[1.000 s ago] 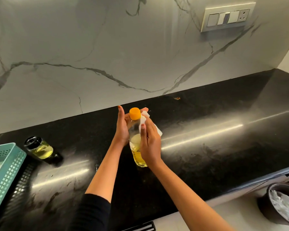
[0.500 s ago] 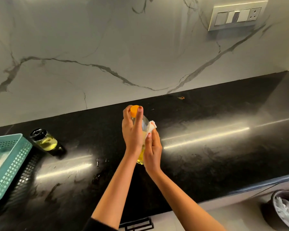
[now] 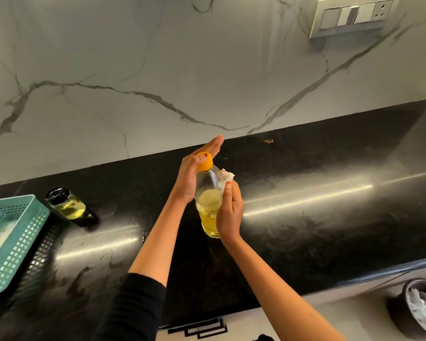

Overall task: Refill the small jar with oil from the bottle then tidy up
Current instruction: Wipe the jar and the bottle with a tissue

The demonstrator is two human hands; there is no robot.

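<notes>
A clear oil bottle [image 3: 208,205] with yellow oil and an orange cap [image 3: 204,164] stands on the black counter [image 3: 317,217] at the middle. My left hand [image 3: 192,175] touches the cap, thumb on top, fingers stretched out flat behind it. My right hand [image 3: 229,212] presses a white tissue [image 3: 225,178] against the bottle's right side and holds it there. The small jar [image 3: 68,205], black-lidded and holding pale oil, stands on the counter far left, away from both hands.
A teal perforated basket [image 3: 12,239] sits at the left edge beside the jar. A dark bin [image 3: 421,308] with white paper is low at the right, below the counter's front edge. A marble wall with a switch panel [image 3: 352,17] rises behind.
My left hand slid from around the bottle's neck up to the cap and its fingers straightened. My right hand with the tissue stays on the bottle's right side.
</notes>
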